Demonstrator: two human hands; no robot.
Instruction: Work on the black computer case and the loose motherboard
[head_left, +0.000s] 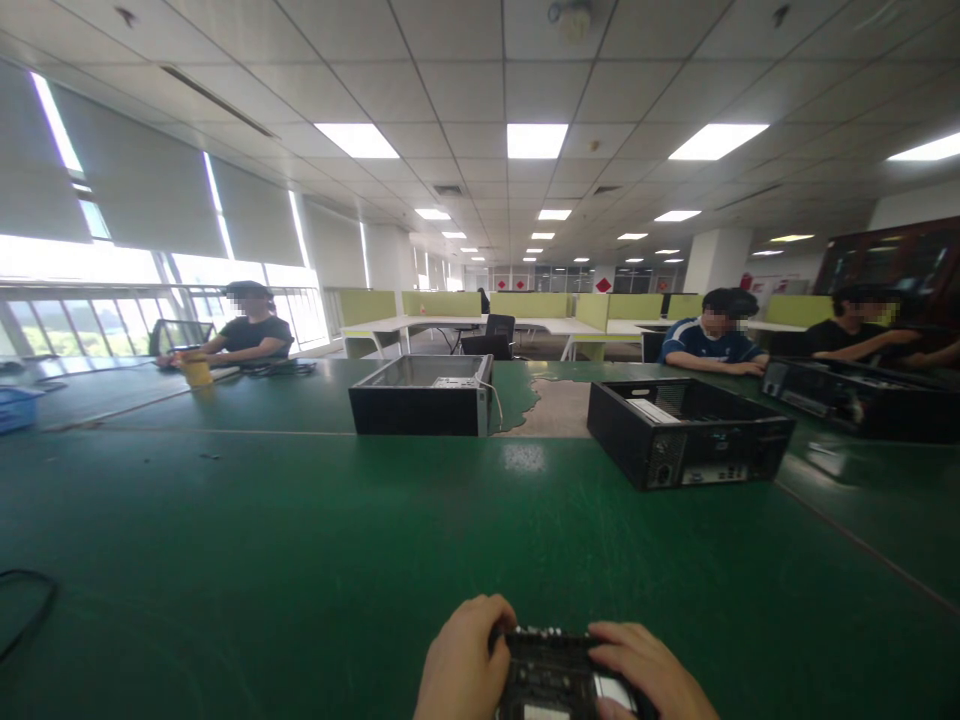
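One dark circuit board (551, 665) was positioned at near centre, between the left hand (463, 662) and the right hand (651, 668). The left hand was closed around the board's left edge, fingers curled. The right hand was closed on the right side, fingers bent over the far edge, thumb beside a white component (613, 689). The board's near edge was cropped from view. Green tabletop covering (300, 540) extended from the board to two black computer cases, one far centre (420, 405) and one far right (690, 445), both well apart from the hands. A ragged covering edge bordered a brown patch (561, 405) between the cases. A black cable (37, 610) lay at near left.
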